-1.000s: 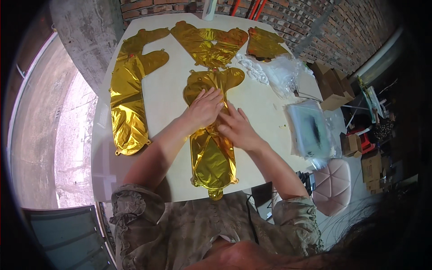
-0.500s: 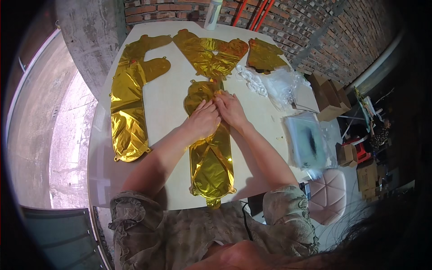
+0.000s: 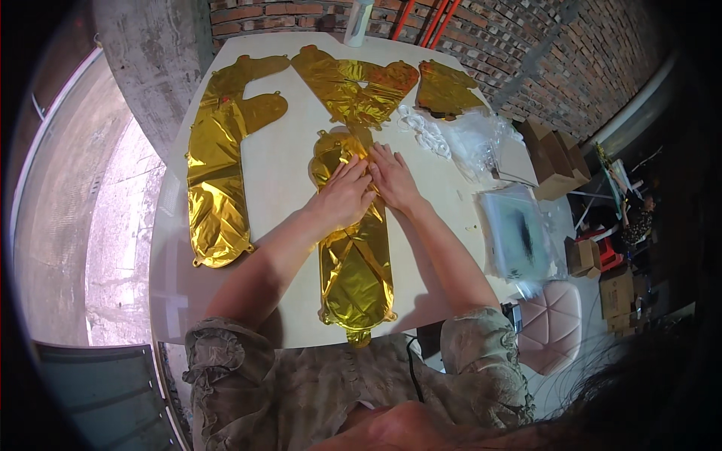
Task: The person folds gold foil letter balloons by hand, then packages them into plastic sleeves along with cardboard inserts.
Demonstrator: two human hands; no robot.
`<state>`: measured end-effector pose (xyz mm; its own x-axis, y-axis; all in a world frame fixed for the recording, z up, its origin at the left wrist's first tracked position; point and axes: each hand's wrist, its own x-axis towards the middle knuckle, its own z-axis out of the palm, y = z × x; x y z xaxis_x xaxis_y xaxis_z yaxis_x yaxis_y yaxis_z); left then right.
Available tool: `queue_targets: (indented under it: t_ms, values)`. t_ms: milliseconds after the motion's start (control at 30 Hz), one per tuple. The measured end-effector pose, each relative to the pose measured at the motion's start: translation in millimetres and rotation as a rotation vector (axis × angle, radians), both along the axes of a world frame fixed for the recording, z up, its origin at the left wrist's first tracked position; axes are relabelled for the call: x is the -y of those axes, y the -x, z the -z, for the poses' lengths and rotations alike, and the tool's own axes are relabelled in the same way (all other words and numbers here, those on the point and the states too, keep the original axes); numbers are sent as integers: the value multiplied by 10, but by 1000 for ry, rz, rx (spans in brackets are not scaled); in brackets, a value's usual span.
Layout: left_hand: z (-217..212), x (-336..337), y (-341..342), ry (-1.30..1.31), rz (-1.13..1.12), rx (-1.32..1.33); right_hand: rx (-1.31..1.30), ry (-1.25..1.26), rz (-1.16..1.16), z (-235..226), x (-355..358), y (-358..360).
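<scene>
One gold foil [image 3: 357, 297] lies in the near middle of the desk [image 3: 282, 169], beneath the left hand [image 3: 344, 197] and right hand [image 3: 393, 177], both palm down, fingers extended and slightly spread, likely to keep it flat. Three more, the left foil [image 3: 214, 180], far foil [image 3: 353, 94] and far-right foil [image 3: 445, 90], are laid around, perhaps to avoid creasing. One stack of clear bags [image 3: 519, 237] lies right.

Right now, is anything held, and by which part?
Nothing seems gripped: left hand and right hand lie on the upper part of the nearest gold foil.
</scene>
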<state>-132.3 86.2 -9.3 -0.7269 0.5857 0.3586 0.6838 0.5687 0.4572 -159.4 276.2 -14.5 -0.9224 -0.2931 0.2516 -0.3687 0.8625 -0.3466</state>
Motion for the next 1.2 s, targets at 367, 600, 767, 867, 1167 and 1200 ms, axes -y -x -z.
queue_targets:
  t_ms: [367, 600, 767, 867, 1167, 1200]
  values:
    - [-372, 87, -46, 55, -133, 24, -46, -108, 13, 1, 37, -25]
    - [-149, 235, 104, 175, -181, -223, -58, -44, 1, -33, 98, -39]
    - [-260, 99, 13, 263, -336, -189, 73, 198, 10, -178, 17, -30]
    - [-348, 274, -55, 240, -509, -176, 481, 1086, 59, -694, 327, -323]
    - [-531, 460, 375, 44, -579, 54, -17, -36, -22, -168, 137, -229]
    - [-534, 500, 428, -33, -626, 171, -22, -33, -28, -143, 133, -224]
